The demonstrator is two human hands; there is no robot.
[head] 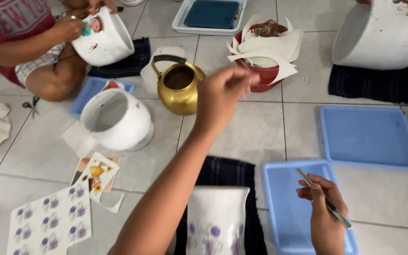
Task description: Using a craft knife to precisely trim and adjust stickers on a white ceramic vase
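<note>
My left hand (pixel 225 94) is stretched out over the floor, its fingers pinched together close to the white paper scraps (pixel 272 47) heaped in a red bowl (pixel 265 78). Whether a scrap is between the fingers is blurred. My right hand (pixel 324 212) holds metal tweezers (pixel 324 198) above a light blue tray (pixel 284 208). A white pot with purple flower pictures (pixel 216 219) lies on a dark cloth (pixel 227 172) right below me.
A gold kettle (pixel 178 87) and a white pot (pixel 116 118) stand ahead. Sheets of flower stickers (pixel 50 222) lie at the lower left. Another person (pixel 29 42) at the upper left holds a white pot (pixel 105 38). More blue trays (pixel 369 137) and a large white pot (pixel 383 33) sit to the right.
</note>
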